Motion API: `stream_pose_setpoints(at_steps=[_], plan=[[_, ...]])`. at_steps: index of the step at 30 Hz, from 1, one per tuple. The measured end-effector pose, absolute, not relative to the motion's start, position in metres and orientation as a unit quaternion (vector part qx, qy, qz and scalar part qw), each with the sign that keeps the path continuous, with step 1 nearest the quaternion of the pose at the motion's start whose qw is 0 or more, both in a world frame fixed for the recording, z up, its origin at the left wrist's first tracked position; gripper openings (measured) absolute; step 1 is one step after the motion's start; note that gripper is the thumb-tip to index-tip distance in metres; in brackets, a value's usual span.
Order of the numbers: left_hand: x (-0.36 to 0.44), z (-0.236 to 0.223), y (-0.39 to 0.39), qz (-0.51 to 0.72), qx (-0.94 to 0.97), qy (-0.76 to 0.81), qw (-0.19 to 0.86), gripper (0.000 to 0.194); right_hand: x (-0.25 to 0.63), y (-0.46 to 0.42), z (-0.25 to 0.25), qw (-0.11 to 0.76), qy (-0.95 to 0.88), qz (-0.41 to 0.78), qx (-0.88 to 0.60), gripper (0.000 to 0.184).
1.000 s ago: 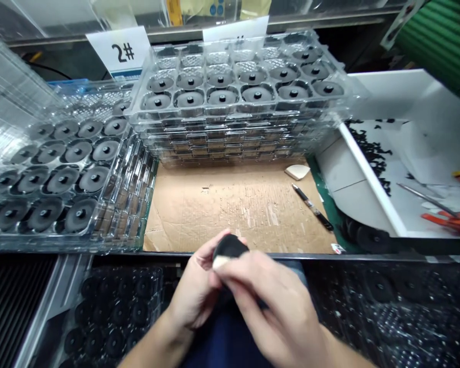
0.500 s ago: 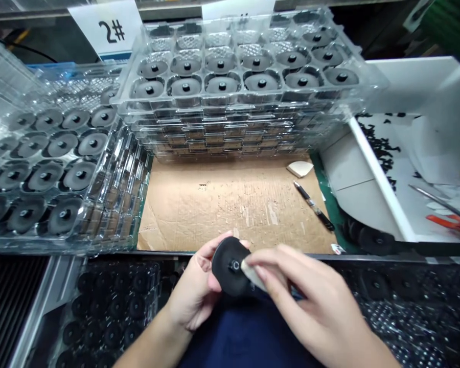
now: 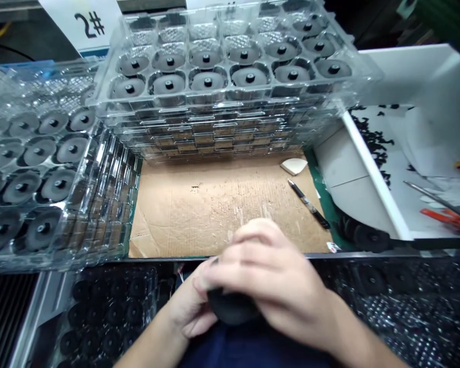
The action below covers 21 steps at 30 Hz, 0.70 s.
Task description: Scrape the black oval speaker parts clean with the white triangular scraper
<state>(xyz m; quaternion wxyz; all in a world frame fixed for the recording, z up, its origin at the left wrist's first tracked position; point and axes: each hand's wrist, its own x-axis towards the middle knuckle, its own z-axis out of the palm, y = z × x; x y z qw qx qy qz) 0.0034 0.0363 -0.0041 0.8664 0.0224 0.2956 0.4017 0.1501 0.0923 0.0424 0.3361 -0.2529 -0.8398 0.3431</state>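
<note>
Both my hands meet at the bottom centre, over my lap and just in front of the bench edge. My left hand (image 3: 189,312) cups a round black disc (image 3: 230,312) from below. Over the top of the disc my right hand (image 3: 268,278) lies with curled fingers that hide most of it. The pale wedge-shaped piece seen earlier in my right fingers is hidden. A sheet of brown cardboard (image 3: 214,204) lies on the bench just beyond my hands.
Stacks of clear plastic trays holding black discs stand at the back (image 3: 230,82) and left (image 3: 42,168). A pen (image 3: 308,203) and a pale wedge (image 3: 294,165) lie on the cardboard's right. A white bin (image 3: 371,168) with an orange tool (image 3: 448,217) is at right. Trays of black discs (image 3: 111,306) sit below the bench.
The disc was held up with its face in view and my right fingers pressed a pale piece to it. Now both hands have dropped lower and my right hand covers the disc.
</note>
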Motion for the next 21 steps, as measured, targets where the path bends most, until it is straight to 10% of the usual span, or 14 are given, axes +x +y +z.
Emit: stream_pose_setpoints(at_steps=[11,21], plan=[[-0.010,-0.015,0.031,0.471,-0.028,0.242,0.848,0.054,0.184,0.071,-0.081,0.227,-0.677,0.382,-0.586,0.025],[-0.004,-0.009,0.030,0.497,-0.013,0.308,0.811,0.054,0.187,0.063,-0.074,0.246,-0.684,0.329,-0.603,0.034]])
